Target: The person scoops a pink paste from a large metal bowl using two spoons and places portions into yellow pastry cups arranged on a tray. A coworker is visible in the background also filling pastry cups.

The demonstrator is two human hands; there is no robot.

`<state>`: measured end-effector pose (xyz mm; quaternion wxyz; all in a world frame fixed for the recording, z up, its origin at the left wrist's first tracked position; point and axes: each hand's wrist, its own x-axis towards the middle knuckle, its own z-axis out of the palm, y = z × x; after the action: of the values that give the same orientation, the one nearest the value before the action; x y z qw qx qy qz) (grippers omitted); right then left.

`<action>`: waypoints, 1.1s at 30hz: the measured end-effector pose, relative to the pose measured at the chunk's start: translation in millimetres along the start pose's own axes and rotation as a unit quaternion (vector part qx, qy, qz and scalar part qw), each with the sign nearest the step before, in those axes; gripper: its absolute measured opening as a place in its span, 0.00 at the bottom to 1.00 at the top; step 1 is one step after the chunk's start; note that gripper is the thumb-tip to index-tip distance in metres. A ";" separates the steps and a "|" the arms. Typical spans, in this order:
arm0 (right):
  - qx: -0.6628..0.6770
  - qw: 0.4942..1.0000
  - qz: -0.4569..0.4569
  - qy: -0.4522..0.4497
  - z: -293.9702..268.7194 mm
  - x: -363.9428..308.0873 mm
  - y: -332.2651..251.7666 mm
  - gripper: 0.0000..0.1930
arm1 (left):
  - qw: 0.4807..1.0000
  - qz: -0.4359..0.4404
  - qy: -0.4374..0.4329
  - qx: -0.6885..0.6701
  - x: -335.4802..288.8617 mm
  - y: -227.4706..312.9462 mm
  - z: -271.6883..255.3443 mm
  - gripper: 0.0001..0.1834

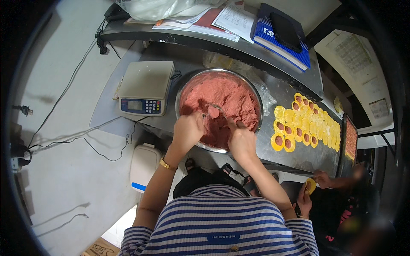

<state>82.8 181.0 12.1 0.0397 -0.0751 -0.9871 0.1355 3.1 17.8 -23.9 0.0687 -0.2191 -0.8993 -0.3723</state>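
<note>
Head view: bowl [212, 149] of pink paste [232, 87] at 12 o'clock. Right hand [242, 143], bowl's 5, grips metal spoon [221, 109]; left hand [191, 128], its 8, curled, contents unclear. Tilted spoon could drop paste.

You have a narrow strip of tabletop [266, 137] right of centre, between the bowl [209, 149] and yellow rounds [305, 124]. You meet 2 obstacles: the scale [146, 85], upper left, and the shelf [132, 29] across the top. Your left hand [188, 130] and right hand [242, 143] crowd the bowl.
</note>
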 end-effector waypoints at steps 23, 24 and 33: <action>-0.063 0.976 -0.144 0.149 19.8 0.3 18.6 0.31 | 0.930 -0.151 -0.080 -0.324 9.5 -18.8 -26.7 0.17; -0.055 0.982 -0.119 0.137 18.1 3.7 19.8 0.30 | 0.941 -0.133 -0.067 -0.304 8.3 -18.6 -27.0 0.17; 0.032 0.992 -0.028 0.115 -15.4 8.3 28.9 0.23 | 0.994 0.014 0.026 -0.108 11.2 -15.2 -22.7 0.07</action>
<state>80.1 213.8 19.5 0.1596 -0.0612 -0.9729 0.1559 -14.6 -3.7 -14.2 0.0732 -0.2283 -0.8485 -0.4717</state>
